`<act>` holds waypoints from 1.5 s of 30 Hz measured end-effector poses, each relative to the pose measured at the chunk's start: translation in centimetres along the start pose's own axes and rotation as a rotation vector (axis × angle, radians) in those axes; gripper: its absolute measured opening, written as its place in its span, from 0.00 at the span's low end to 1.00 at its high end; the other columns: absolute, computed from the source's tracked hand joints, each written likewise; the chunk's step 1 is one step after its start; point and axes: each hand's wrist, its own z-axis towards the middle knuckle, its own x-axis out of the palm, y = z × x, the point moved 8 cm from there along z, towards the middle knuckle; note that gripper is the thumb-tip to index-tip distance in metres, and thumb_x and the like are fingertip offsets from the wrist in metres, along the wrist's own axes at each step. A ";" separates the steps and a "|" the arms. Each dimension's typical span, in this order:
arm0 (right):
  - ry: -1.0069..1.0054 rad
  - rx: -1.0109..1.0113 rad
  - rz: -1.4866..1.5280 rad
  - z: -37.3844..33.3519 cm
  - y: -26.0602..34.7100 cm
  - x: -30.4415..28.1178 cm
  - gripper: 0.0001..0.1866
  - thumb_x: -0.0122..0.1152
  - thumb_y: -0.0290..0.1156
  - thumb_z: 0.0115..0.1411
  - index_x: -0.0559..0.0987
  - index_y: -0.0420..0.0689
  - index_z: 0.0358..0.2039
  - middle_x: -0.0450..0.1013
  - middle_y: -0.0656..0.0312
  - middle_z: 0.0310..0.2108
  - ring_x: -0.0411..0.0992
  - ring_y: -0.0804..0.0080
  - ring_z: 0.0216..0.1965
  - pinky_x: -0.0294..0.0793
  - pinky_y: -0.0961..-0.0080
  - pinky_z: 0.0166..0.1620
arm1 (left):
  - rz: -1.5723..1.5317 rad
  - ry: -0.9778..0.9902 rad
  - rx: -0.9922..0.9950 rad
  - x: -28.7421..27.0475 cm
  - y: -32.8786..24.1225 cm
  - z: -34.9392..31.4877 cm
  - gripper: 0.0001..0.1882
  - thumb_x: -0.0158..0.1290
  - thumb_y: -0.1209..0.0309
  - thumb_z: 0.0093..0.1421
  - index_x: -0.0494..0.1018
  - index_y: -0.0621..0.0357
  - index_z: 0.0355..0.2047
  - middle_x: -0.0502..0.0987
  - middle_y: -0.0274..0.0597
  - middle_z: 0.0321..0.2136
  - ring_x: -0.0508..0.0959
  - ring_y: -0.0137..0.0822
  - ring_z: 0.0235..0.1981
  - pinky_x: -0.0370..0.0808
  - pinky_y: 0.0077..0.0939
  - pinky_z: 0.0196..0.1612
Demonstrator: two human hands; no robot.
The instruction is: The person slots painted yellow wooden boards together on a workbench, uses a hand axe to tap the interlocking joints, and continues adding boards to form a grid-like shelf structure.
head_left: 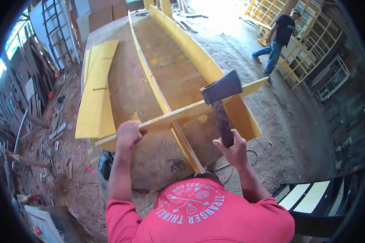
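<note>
My right hand [234, 150] is wrapped round the dark handle of a hatchet [222, 87], its broad metal head raised in front of the right part of a yellow crosswise board [186, 114]. Whether the head touches that board I cannot tell. Near the board's left end, my left hand [129, 133] grips its upper edge. A long, narrow yellow board [146, 65] standing on edge crosses it near the middle and runs away from me. To the right, another upright yellow board [186, 42] runs along the worktable.
The boards rest on a large brown worktable [158, 150]; flat yellow boards [95, 93] lie at its left. Wood scraps [61, 129] litter the left floor. A person [280, 36] walks at the far right near yellow lattice frames [312, 52]. A black bag [105, 164] hangs by the table's near-left corner.
</note>
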 end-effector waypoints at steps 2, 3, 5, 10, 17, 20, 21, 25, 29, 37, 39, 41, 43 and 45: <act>-0.070 -0.045 0.082 1.2 -0.4 -0.7 0.22 0.82 0.39 0.60 0.79 0.41 0.43 0.83 0.56 0.26 0.85 0.69 0.29 0.82 0.65 0.36 | 0.012 -0.012 -0.003 -0.9 -1.4 0.1 0.24 0.68 0.43 0.59 0.87 0.50 0.41 0.88 0.51 0.40 0.87 0.52 0.46 0.82 0.48 0.51; -0.002 0.079 0.082 1.8 -1.2 -0.6 0.23 0.82 0.42 0.60 0.78 0.42 0.44 0.83 0.55 0.28 0.85 0.67 0.30 0.83 0.65 0.36 | 0.016 -0.023 0.017 -1.0 -2.1 0.3 0.24 0.68 0.43 0.60 0.87 0.50 0.41 0.88 0.50 0.40 0.87 0.52 0.45 0.83 0.47 0.51; 0.050 0.209 0.083 2.0 -2.1 0.0 0.25 0.81 0.45 0.60 0.78 0.42 0.46 0.84 0.55 0.29 0.86 0.65 0.31 0.83 0.65 0.36 | 0.024 -0.036 0.054 -0.4 -2.6 0.3 0.23 0.67 0.44 0.60 0.87 0.50 0.41 0.88 0.49 0.39 0.88 0.52 0.44 0.83 0.47 0.50; -0.075 -0.223 -0.004 3.0 1.4 1.5 0.25 0.76 0.51 0.65 0.78 0.43 0.47 0.83 0.53 0.29 0.85 0.52 0.30 0.82 0.60 0.35 | -0.010 -0.083 0.018 0.1 -1.3 0.2 0.23 0.69 0.43 0.59 0.88 0.48 0.41 0.88 0.50 0.38 0.87 0.53 0.42 0.82 0.49 0.49; 0.329 -0.171 -0.247 2.5 -1.8 7.8 0.19 0.61 0.45 0.74 0.71 0.42 0.49 0.81 0.42 0.30 0.82 0.37 0.37 0.79 0.42 0.40 | -0.022 -0.079 0.038 0.1 -2.4 0.6 0.23 0.69 0.44 0.58 0.88 0.48 0.41 0.88 0.51 0.38 0.87 0.54 0.43 0.81 0.49 0.48; 0.480 -0.122 -0.321 3.0 -1.6 9.5 0.20 0.57 0.48 0.74 0.71 0.42 0.47 0.81 0.39 0.32 0.81 0.34 0.40 0.78 0.39 0.47 | -0.037 -0.073 -0.034 0.9 -0.3 0.4 0.23 0.69 0.44 0.59 0.88 0.48 0.40 0.88 0.51 0.37 0.87 0.55 0.43 0.81 0.49 0.48; 0.458 -0.129 -0.348 3.4 -0.7 9.3 0.20 0.59 0.48 0.73 0.71 0.43 0.47 0.81 0.40 0.31 0.82 0.35 0.39 0.78 0.40 0.45 | -0.047 -0.115 -0.002 1.0 0.1 0.4 0.22 0.69 0.44 0.59 0.88 0.48 0.40 0.88 0.51 0.37 0.87 0.55 0.42 0.81 0.50 0.47; 0.259 -0.195 -0.220 3.3 1.7 7.6 0.19 0.64 0.46 0.71 0.73 0.44 0.48 0.81 0.44 0.29 0.82 0.38 0.34 0.80 0.42 0.38 | -0.023 -0.132 0.046 1.4 -0.6 0.8 0.21 0.68 0.45 0.60 0.87 0.49 0.38 0.87 0.50 0.35 0.86 0.56 0.42 0.81 0.51 0.47; 0.161 -0.204 -0.060 3.7 3.9 7.5 0.18 0.63 0.43 0.72 0.73 0.43 0.50 0.80 0.43 0.28 0.82 0.37 0.33 0.79 0.41 0.36 | -0.061 -0.031 -0.027 0.8 -0.5 -0.2 0.21 0.67 0.47 0.62 0.86 0.53 0.38 0.87 0.52 0.38 0.87 0.54 0.44 0.82 0.48 0.49; 0.507 -0.088 -0.484 3.3 -1.7 10.8 0.18 0.61 0.43 0.73 0.71 0.42 0.52 0.82 0.40 0.32 0.81 0.34 0.37 0.78 0.39 0.40 | -0.050 -0.096 -0.027 2.3 -0.3 0.2 0.22 0.68 0.45 0.61 0.86 0.50 0.38 0.88 0.48 0.34 0.88 0.51 0.42 0.82 0.47 0.48; 0.444 -0.142 -0.400 3.8 -0.3 9.9 0.19 0.61 0.43 0.73 0.72 0.43 0.53 0.82 0.41 0.32 0.82 0.35 0.37 0.79 0.41 0.40 | -0.047 -0.106 -0.023 2.0 -0.2 0.4 0.22 0.68 0.45 0.60 0.86 0.50 0.38 0.88 0.48 0.35 0.88 0.51 0.42 0.82 0.47 0.48; 0.361 -0.187 -0.309 4.1 2.3 9.2 0.19 0.61 0.44 0.73 0.72 0.43 0.53 0.82 0.42 0.32 0.82 0.36 0.37 0.79 0.41 0.40 | -0.049 -0.098 -0.023 2.3 -0.2 0.3 0.22 0.68 0.45 0.60 0.86 0.51 0.38 0.88 0.48 0.35 0.88 0.51 0.42 0.82 0.47 0.48; 0.273 -0.224 -0.219 4.3 3.2 8.7 0.20 0.62 0.44 0.73 0.72 0.43 0.53 0.83 0.43 0.33 0.82 0.37 0.37 0.79 0.42 0.40 | -0.058 -0.109 -0.033 2.1 -0.2 0.4 0.22 0.68 0.45 0.60 0.86 0.51 0.37 0.88 0.49 0.35 0.88 0.51 0.42 0.82 0.48 0.48; 0.233 -0.192 -0.180 4.4 2.8 8.7 0.20 0.61 0.44 0.73 0.72 0.42 0.53 0.83 0.42 0.33 0.82 0.36 0.37 0.80 0.43 0.39 | -0.055 -0.109 -0.027 2.3 -0.3 0.5 0.22 0.68 0.46 0.60 0.86 0.51 0.37 0.88 0.49 0.35 0.88 0.51 0.41 0.82 0.48 0.48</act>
